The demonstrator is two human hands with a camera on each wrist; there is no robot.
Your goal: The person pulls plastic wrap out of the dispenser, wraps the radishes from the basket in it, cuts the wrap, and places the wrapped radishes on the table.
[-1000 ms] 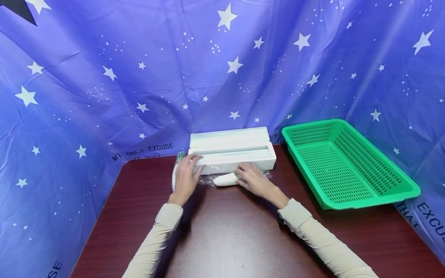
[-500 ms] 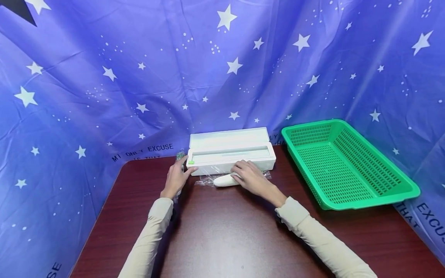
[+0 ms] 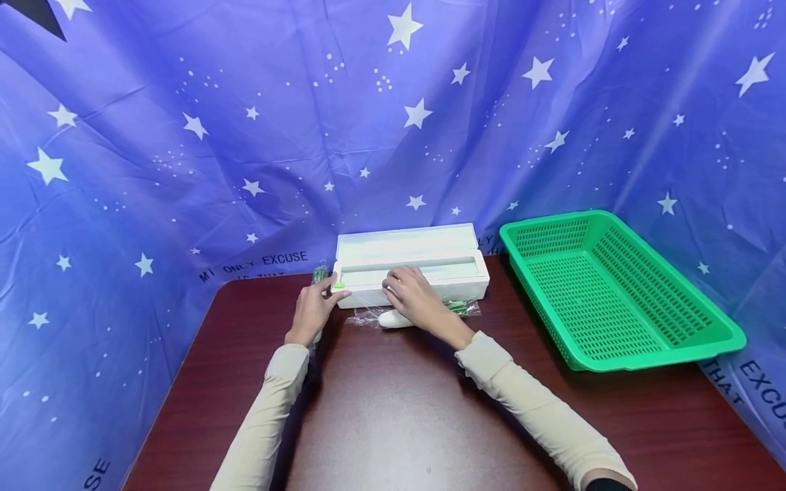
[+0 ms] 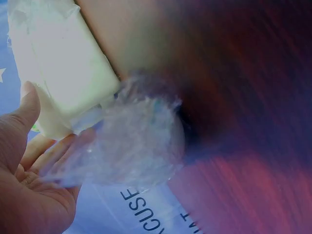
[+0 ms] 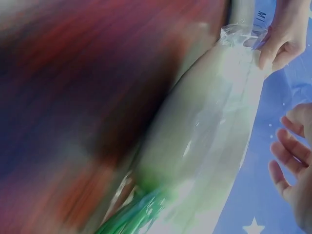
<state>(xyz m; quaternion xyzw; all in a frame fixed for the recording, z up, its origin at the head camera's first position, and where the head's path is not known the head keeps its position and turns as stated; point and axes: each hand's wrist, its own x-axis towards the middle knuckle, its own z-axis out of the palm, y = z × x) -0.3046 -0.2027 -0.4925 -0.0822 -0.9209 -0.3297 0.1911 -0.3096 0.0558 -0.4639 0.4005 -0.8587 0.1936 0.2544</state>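
A long white cling film dispenser (image 3: 464, 290) stands with its lid raised, a green slider (image 3: 339, 285) at its left end. My left hand (image 3: 312, 310) grips that end, thumb at the front and fingers round the side. Over the dispenser's front edge, my right hand (image 3: 417, 296) has loosely bent fingers, with nothing between them in the right wrist view. Below it lies a white radish (image 5: 195, 122) with green stalks, in clear plastic against the dispenser's front. In the left wrist view, a plastic-wrapped end (image 4: 146, 141) lies beside the left hand.
A green plastic basket (image 3: 620, 358) stands on the right of the dark wood table (image 3: 393, 423). Green stalks of another wrapped vegetable (image 3: 320, 274) show behind the left hand. A blue star-printed curtain (image 3: 295, 150) surrounds the table.
My left hand has moved left, off the dispenser's front edge to its end, uncovering the green slider. My right hand has left the radish's right part and shifted left and up to the dispenser's edge.
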